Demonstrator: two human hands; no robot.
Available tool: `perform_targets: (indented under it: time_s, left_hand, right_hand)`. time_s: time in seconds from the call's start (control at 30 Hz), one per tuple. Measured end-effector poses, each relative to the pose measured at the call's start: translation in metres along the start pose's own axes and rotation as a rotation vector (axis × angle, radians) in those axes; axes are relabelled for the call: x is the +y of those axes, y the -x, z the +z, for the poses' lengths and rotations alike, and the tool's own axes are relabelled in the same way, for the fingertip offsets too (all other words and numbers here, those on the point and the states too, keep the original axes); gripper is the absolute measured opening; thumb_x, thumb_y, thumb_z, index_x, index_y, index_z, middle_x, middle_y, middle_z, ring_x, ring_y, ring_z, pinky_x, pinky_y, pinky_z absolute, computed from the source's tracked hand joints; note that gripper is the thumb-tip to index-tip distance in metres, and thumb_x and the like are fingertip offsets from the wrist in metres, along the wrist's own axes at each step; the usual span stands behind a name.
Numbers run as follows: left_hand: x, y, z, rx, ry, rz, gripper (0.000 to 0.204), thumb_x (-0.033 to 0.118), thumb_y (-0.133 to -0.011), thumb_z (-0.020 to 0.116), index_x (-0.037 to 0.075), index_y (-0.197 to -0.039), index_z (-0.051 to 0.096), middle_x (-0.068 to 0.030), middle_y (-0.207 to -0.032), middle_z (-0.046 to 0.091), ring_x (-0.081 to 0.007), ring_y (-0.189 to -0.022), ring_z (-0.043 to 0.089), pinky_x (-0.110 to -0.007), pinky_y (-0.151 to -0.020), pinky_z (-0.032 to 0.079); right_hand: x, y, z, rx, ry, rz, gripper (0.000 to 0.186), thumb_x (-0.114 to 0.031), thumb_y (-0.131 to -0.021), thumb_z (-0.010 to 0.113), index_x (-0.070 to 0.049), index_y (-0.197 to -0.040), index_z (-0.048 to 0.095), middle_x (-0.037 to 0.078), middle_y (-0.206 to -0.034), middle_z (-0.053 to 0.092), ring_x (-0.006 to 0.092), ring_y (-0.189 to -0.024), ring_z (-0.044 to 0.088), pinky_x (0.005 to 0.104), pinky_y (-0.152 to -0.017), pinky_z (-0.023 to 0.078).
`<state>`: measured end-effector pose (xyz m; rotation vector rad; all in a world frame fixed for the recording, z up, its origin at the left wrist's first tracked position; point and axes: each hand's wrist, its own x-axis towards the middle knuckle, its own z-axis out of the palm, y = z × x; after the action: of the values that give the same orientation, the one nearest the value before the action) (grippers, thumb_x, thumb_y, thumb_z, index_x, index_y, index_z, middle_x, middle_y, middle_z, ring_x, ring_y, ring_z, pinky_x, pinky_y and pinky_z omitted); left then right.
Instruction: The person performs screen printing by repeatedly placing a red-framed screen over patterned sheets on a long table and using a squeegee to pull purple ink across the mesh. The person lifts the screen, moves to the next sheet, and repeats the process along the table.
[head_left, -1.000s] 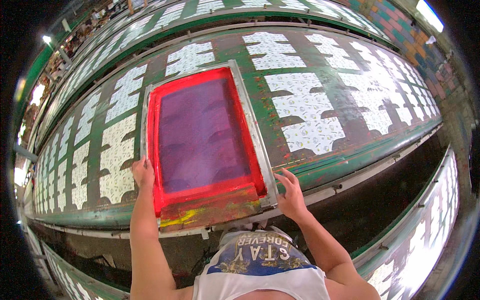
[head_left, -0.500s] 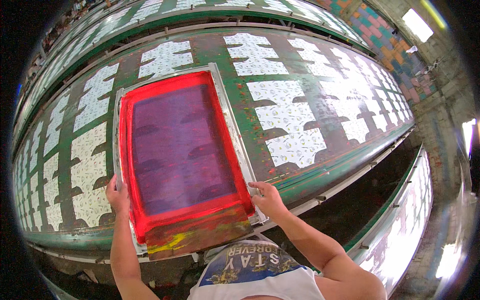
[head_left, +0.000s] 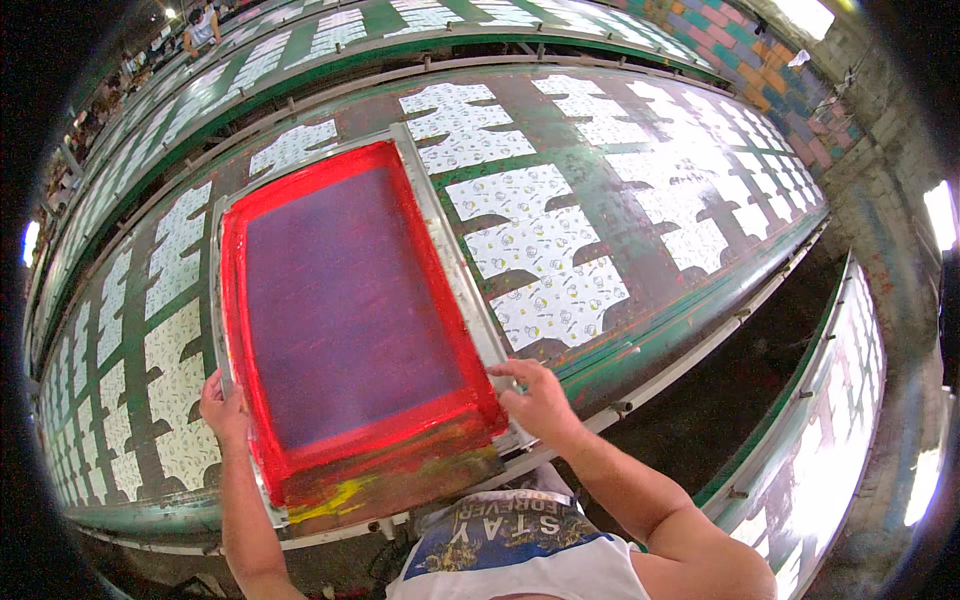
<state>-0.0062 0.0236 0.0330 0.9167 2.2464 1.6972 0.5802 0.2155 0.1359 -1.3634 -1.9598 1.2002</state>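
The left hand [head_left: 224, 408] grips the left edge of the screen [head_left: 345, 310] near its close end, fingers curled on the outer side and thumb against the rim; the right hand [head_left: 535, 397] has its thumb and forefinger pinched on the right edge of the same screen, also near the close end, its other fingers folded in; the screen lies between the two hands, most of its length reaching beyond them over the table [head_left: 640, 345], and whether its underside touches the table cannot be told; its metal rim [head_left: 437, 215] runs forward from each grip, with a red border [head_left: 320, 458] inside it and a dark purple mesh [head_left: 330, 260] filling the middle; a brown strip [head_left: 410, 470] with a yellow smear [head_left: 335, 497] crosses the close end, just nearer the body than the grips; outward from the left grip lie printed cloth pieces [head_left: 180, 390]; beyond the right grip, forward and to the right, lies a white printed cloth [head_left: 540, 250], flat; the wearer's shirt [head_left: 600, 565] shows below, between the forearms.
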Motion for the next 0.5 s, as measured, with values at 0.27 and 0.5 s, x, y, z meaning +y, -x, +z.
perform_targets:
  time_s: [0.27,0.5]
  left_hand:
    - [0.087,0.069,0.191,0.124,0.032,0.03,0.047,-0.012,-0.088,0.077,-0.006,-0.134,0.071,-0.0122,-0.103,0.079,-0.0161,-0.089,0.075,-0.031,-0.078,0.06]
    - [0.15,0.143,0.334,0.14,0.109,0.002,0.043,-0.012,-0.087,0.078,-0.006,-0.13,0.071,-0.0113,-0.105,0.078,-0.0158,-0.088,0.074,-0.03,-0.079,0.059]
  right_hand:
    - [0.109,-0.056,-0.149,0.097,0.016,0.1,0.039,-0.014,-0.087,0.075,-0.01,-0.125,0.083,0.027,-0.127,0.074,0.0429,-0.126,0.068,0.0465,-0.114,0.052]
    - [0.211,-0.078,-0.262,0.152,-0.001,0.121,0.042,-0.005,-0.084,0.066,0.002,-0.123,0.081,0.017,-0.109,0.075,0.0245,-0.098,0.073,0.0377,-0.086,0.058]
